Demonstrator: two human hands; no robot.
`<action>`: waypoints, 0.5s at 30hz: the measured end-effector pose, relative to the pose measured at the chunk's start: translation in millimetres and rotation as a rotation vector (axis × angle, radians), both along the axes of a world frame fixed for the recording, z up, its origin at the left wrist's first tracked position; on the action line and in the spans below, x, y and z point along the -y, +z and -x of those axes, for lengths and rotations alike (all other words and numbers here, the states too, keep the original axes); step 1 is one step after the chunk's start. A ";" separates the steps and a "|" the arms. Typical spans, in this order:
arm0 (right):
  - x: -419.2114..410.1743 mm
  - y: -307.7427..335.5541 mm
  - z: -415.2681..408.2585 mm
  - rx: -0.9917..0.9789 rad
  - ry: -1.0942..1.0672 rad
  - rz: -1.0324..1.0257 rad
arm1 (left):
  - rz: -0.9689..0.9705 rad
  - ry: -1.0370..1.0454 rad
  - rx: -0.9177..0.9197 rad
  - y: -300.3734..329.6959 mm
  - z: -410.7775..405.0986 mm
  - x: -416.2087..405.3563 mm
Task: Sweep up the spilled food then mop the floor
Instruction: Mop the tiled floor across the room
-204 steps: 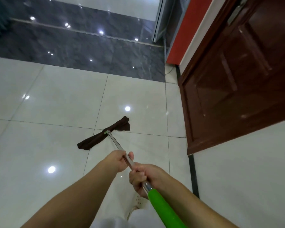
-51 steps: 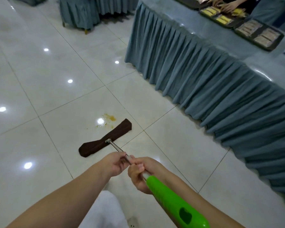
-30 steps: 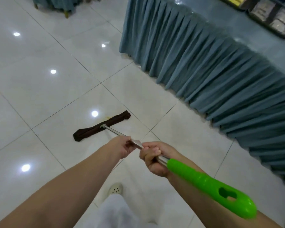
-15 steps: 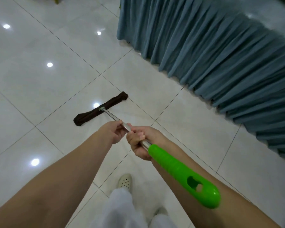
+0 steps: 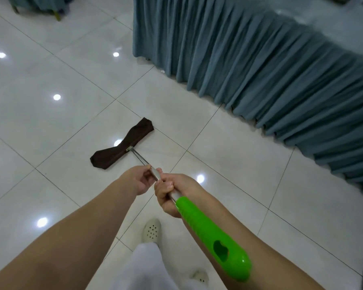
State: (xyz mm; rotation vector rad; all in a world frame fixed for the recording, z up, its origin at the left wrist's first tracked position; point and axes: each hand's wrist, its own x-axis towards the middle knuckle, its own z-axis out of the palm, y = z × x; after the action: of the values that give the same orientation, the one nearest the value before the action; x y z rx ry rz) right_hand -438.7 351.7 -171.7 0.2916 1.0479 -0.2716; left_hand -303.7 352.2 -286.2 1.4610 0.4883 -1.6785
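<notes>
Both hands are wrapped tight on the mop pole (image 5: 144, 162) — left hand (image 5: 142, 180) ahead, right hand (image 5: 168, 192) behind. Keep the brown mop head (image 5: 122, 147) flat on the tiles (image 5: 50, 126) — overlap your passes.

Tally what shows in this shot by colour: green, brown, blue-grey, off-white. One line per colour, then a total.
Green: 1, the mop grip
Brown: 1, the mop cloth
Blue-grey: 1, the pleated table skirt
Off-white: 2, the shoes
Total: 5
</notes>
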 end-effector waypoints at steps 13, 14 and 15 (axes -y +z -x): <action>-72.5 17.6 206.2 -0.044 -0.188 0.011 | 0.043 -0.206 -0.037 3.2 217.2 -44.7; -76.4 19.8 220.9 -0.049 -0.209 0.008 | 0.046 -0.219 -0.041 4.4 232.5 -46.6; -79.9 22.0 235.7 -0.054 -0.228 0.006 | 0.052 -0.231 -0.045 5.0 247.6 -48.4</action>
State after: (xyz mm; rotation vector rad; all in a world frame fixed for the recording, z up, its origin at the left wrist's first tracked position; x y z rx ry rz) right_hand -674.4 431.6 -149.7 0.4014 1.0673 -0.4897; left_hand -551.3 400.6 -281.2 1.4894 0.3056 -1.8939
